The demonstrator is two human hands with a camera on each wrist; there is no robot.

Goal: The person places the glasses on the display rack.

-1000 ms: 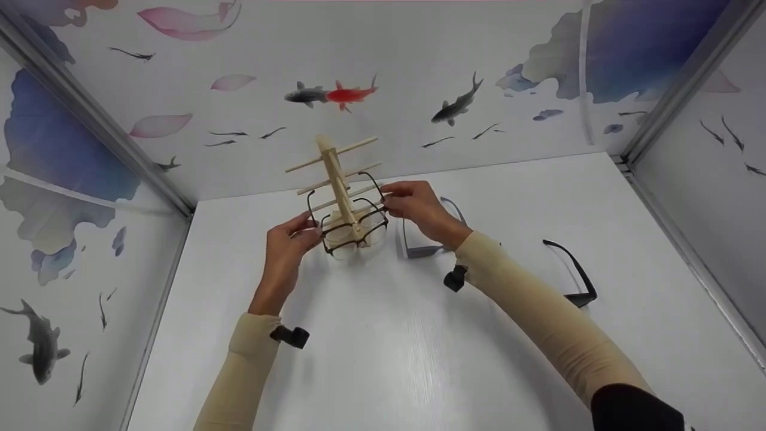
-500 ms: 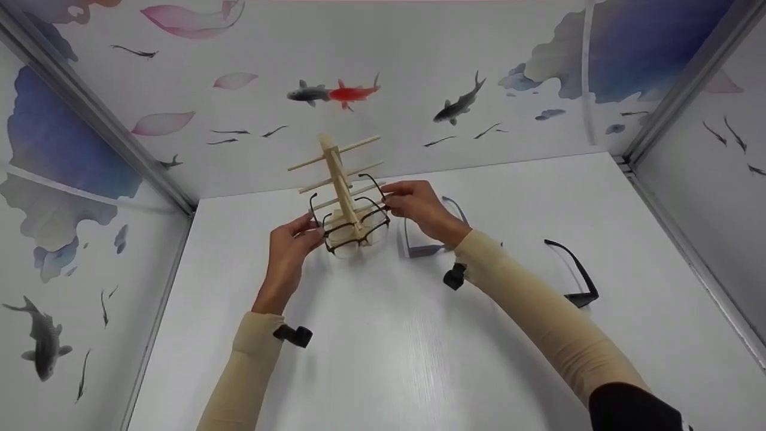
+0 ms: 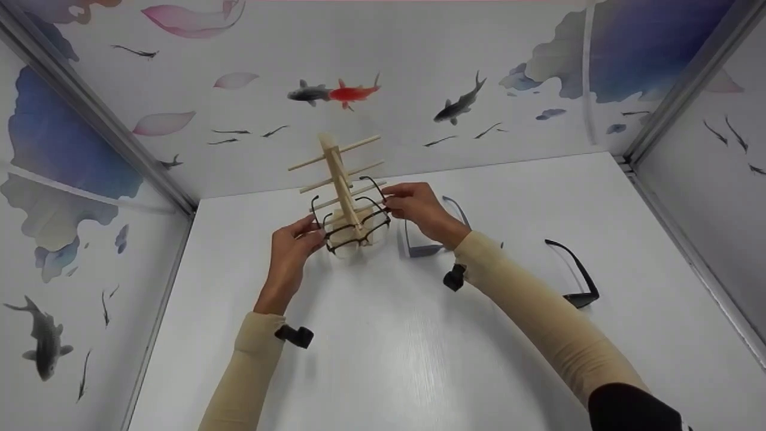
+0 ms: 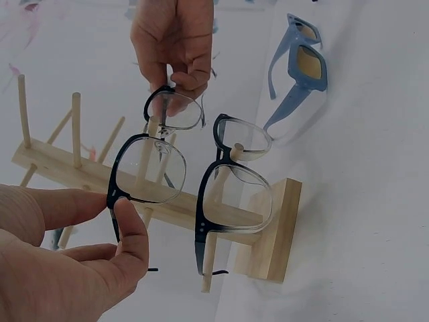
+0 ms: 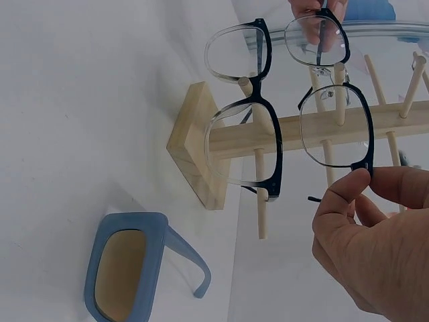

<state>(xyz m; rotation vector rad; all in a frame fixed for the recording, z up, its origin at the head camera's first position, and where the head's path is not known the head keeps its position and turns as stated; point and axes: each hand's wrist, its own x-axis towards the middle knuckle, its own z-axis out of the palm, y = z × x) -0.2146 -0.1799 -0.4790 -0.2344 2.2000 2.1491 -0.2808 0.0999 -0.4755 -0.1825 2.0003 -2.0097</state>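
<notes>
A wooden eyewear rack [image 3: 336, 173] with crosswise pegs stands upright near the back wall. My left hand [image 3: 288, 257] pinches one hinge corner of a pair of eyeglasses [image 4: 118, 168], thumb and forefinger at the frame. At the opposite hinge corner, my right hand [image 3: 422, 206] pinches the same pair. These eyeglasses have a black upper rim and clear lenses. Their bridge overlaps a peg end in both wrist views, and their temples reach back past the post. A second, similar pair of eyeglasses [image 5: 277, 144] rests on the lowest peg, close to the wooden base [image 4: 285, 225].
Blue sunglasses [image 4: 310, 66] with brownish lenses lie on the white table [image 3: 371, 359] right of the rack, partly behind my right hand in the head view. Farther right are black-framed glasses [image 3: 581, 299], partly covered by my right forearm. Printed walls enclose the table.
My left hand and the temple beside it have shifted very slightly right. The right hand keeps its hold at nearly the same place, and the rack stays put.
</notes>
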